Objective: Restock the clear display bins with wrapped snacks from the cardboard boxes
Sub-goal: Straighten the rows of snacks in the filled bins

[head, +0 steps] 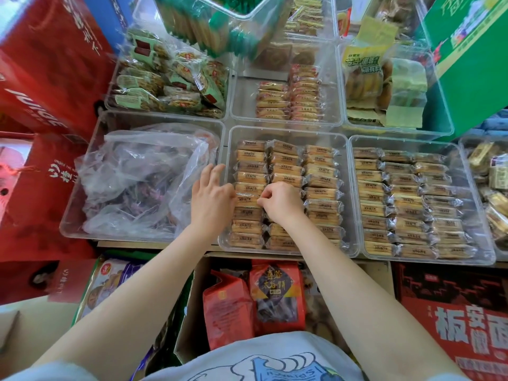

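Observation:
A clear display bin (286,132) in the middle holds three columns of tan wrapped snack bars (321,185). My left hand (211,196) lies over the bin's left wall with its fingers spread and straight, touching the left column. My right hand (280,200) is curled over the middle column and pinches a wrapped snack bar (247,200) between thumb and fingers. Below the shelf edge an open cardboard box (189,312) holds red snack bags (277,292).
Left of the middle bin is a bin with a crumpled plastic bag (143,177). To the right stands a full bin of the same bars (406,199). Bins of green-wrapped and red-wrapped snacks sit behind. Red cartons (46,78) flank the left, a green carton (472,59) the right.

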Available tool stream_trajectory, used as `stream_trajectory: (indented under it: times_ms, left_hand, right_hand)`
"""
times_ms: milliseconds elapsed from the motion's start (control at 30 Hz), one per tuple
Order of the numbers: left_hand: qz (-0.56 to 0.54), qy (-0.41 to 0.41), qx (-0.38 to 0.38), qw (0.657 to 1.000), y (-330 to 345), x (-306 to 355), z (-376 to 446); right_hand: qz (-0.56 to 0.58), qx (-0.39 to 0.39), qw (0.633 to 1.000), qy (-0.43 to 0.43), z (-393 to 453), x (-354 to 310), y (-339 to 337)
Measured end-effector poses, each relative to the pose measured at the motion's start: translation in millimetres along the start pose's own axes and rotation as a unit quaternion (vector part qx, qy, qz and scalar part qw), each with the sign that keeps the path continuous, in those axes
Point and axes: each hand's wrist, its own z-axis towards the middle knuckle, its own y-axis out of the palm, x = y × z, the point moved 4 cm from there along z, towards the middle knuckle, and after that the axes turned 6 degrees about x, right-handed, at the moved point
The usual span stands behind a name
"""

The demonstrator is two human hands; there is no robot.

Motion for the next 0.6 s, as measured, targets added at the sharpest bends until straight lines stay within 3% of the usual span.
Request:
stream_trajectory:
  times_ms: [400,600]
  left_hand:
    - [0.017,-0.005,-0.028,0.999,3.0,0.9,1.1]
    - [-0.001,-0.009,-0.033,0.999,0.8,1.7,0.6]
  right_hand:
    - [-0.047,-0.023,0.998,-0.024,-14.5,10.7,-3.3]
    - [-0.092,0.010,0.993,-0.073,-20.7,8.9,2.4]
